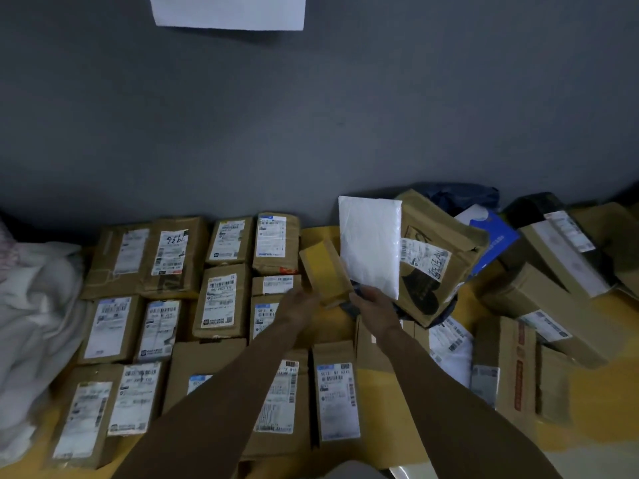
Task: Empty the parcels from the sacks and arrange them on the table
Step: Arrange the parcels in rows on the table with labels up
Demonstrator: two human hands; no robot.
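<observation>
Where slumped at far left, one crumpled white sack (34, 305). Beside it, roughly fourteen labelled boxes (221, 302) laid flat in three rows; at right, one loose heap of parcels (432, 257). Raised mid-table: one white mailer (370, 250), gripped at its bottom edge by right hand (371, 305); one small brown box (325, 274), tilted, clasped by left hand (297, 302). Underneath, yellow table (587, 392); behind, grey wall (311, 115), one white sheet (228, 10).
</observation>
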